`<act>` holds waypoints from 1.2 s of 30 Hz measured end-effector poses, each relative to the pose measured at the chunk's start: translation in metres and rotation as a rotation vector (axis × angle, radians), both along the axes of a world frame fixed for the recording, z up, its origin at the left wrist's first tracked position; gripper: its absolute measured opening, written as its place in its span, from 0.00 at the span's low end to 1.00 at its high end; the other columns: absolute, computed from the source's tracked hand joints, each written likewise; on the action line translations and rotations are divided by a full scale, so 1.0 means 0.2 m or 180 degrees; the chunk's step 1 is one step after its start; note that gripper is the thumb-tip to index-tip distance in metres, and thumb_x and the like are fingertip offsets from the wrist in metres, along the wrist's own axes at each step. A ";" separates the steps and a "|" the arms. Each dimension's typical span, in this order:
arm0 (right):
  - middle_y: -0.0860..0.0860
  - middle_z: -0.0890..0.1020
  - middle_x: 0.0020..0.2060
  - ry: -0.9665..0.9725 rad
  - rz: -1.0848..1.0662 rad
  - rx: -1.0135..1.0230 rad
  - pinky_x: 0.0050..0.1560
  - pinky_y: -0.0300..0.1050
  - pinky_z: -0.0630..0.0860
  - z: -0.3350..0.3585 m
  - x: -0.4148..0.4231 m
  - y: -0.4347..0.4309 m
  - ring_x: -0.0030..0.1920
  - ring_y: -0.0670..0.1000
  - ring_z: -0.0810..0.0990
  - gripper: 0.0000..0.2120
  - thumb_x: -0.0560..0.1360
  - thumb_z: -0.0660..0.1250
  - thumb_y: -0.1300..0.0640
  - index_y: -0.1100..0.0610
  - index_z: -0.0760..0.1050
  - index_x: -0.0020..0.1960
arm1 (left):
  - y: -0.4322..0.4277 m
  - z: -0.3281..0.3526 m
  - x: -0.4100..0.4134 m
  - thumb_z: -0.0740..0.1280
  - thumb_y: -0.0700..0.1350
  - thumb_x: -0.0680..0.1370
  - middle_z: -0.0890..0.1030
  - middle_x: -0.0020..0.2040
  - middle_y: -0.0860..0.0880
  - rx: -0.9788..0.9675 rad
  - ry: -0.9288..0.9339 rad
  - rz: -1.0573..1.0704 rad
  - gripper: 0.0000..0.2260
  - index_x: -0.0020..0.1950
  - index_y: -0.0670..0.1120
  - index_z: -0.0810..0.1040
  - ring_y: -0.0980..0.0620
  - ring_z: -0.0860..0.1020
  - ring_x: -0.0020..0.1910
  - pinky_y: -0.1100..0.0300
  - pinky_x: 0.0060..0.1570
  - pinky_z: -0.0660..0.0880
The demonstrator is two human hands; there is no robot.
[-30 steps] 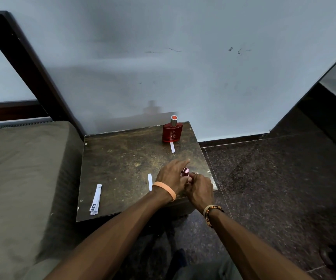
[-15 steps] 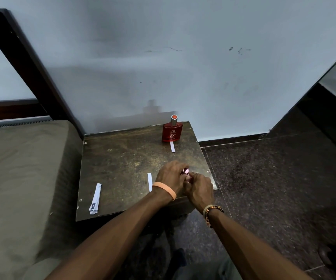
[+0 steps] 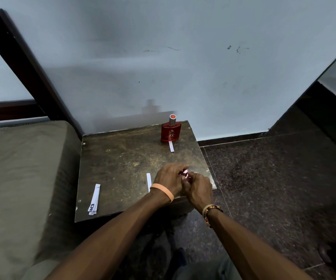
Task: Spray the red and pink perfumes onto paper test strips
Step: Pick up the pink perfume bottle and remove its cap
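The red perfume bottle [image 3: 171, 131] stands upright at the far right of the small dark table [image 3: 122, 158], with one white paper strip [image 3: 171, 146] lying just in front of it. Near the table's front right corner, my left hand [image 3: 168, 178] and my right hand [image 3: 198, 188] are cupped together around the small pink perfume [image 3: 184, 173], whose shiny top shows between the fingers. Most of that bottle is hidden. A second strip [image 3: 148, 181] lies just left of my left wrist.
A bundle of white strips [image 3: 94, 200] lies at the table's front left. A khaki mattress [image 3: 17, 178] with a dark wooden frame borders the table on the left. The wall is right behind, dark stone floor [image 3: 274, 188] to the right.
My left forefinger, stretched out a second ago, has curled in over the pink perfume. Both hands stay in the same spot.
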State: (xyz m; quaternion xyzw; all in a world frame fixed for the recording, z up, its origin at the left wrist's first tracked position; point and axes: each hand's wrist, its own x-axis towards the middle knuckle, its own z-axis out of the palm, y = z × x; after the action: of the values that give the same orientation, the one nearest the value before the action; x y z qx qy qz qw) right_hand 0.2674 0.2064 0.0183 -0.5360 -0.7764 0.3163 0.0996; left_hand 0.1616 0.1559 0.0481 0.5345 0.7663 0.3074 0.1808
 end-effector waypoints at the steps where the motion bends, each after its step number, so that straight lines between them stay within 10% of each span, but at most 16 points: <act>1: 0.53 0.82 0.34 0.0014 -0.0003 0.0014 0.34 0.47 0.77 0.00 0.00 0.00 0.35 0.54 0.80 0.07 0.77 0.65 0.54 0.55 0.81 0.45 | 0.00 0.01 0.00 0.68 0.38 0.73 0.82 0.55 0.46 -0.0018 -0.0009 0.0049 0.16 0.61 0.46 0.79 0.48 0.78 0.56 0.57 0.60 0.72; 36: 0.55 0.82 0.34 0.0085 -0.0012 0.0107 0.37 0.51 0.80 -0.03 0.00 0.00 0.36 0.56 0.81 0.09 0.77 0.64 0.52 0.54 0.81 0.44 | 0.01 -0.03 -0.02 0.67 0.39 0.74 0.82 0.57 0.47 -0.0015 0.0113 -0.0153 0.18 0.64 0.47 0.76 0.48 0.78 0.56 0.56 0.61 0.71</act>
State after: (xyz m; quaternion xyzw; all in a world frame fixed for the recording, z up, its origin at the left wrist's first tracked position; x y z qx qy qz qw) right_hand 0.2682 0.2058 0.0129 -0.5314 -0.7792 0.3102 0.1196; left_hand 0.1571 0.1582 0.0428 0.5577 0.7570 0.2916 0.1758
